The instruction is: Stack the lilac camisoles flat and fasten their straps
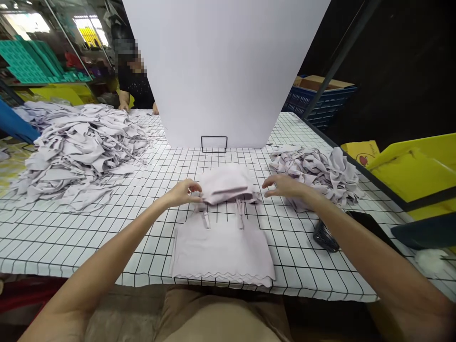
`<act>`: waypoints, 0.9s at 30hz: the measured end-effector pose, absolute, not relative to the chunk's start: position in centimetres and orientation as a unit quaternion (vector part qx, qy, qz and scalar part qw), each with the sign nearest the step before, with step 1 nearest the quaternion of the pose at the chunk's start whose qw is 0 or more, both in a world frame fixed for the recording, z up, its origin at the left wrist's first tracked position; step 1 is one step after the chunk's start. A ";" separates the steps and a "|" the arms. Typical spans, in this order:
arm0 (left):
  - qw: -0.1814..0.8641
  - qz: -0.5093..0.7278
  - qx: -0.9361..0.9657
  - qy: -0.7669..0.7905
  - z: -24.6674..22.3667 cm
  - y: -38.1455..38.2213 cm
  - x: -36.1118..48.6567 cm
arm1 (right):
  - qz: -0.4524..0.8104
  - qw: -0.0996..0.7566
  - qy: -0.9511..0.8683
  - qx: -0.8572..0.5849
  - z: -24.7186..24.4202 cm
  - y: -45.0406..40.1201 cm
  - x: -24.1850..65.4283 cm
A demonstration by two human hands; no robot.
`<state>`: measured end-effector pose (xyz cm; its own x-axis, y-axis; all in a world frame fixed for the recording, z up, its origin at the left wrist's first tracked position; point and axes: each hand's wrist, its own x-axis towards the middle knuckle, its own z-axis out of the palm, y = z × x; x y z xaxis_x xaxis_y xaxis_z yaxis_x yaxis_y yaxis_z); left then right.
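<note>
A folded pale pink garment (228,183) lies on the gridded tablecloth in front of me, its opening facing me. Just below it is a stack of similar garments (221,247) with thin straps at the top and a wavy lower edge. At the left edge of the folded garment, my left hand (185,192) has its thumb and fingers curled near the fabric; whether they pinch it is unclear. My right hand (283,185) is to the right of the garment, a small gap away, with thumb and fingers apart and nothing in them.
Loose garments form a big pile (81,152) at left and a smaller one (317,173) at right. A white board (224,71) stands behind. A dark phone (370,228) and a black object (325,236) lie beneath my right forearm. Someone (137,90) sits across the table.
</note>
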<state>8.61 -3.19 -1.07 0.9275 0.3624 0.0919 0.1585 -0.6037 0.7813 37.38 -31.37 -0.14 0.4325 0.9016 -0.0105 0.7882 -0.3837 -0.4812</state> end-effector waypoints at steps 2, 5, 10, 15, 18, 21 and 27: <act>0.426 0.086 0.883 0.175 -2.6 -2.5 8.5 | 0.147 0.186 -0.495 -0.836 -1.8 -31.5 37.6; 0.409 0.136 0.873 0.227 -4.1 -1.4 10.5 | 0.109 0.209 -0.474 -0.849 -3.1 -29.0 37.7; 0.365 0.139 0.892 0.230 -6.1 -1.3 15.8 | 0.116 0.226 -0.492 -0.833 -4.0 -22.4 36.5; 0.338 0.137 0.907 0.210 -7.6 -1.6 16.8 | 0.148 0.239 -0.521 -0.806 -5.2 -20.7 35.7; 0.337 0.152 0.909 0.193 -7.4 -1.1 15.8 | 0.164 0.278 -0.512 -0.796 -5.1 -21.5 36.4; 0.347 0.156 0.907 0.179 -6.6 -0.7 14.9 | 0.177 0.335 -0.490 -0.785 -3.7 -22.3 37.1; 0.393 0.117 0.904 0.118 -4.1 -2.1 13.6 | 0.219 0.424 -0.491 -0.729 1.9 -22.9 36.1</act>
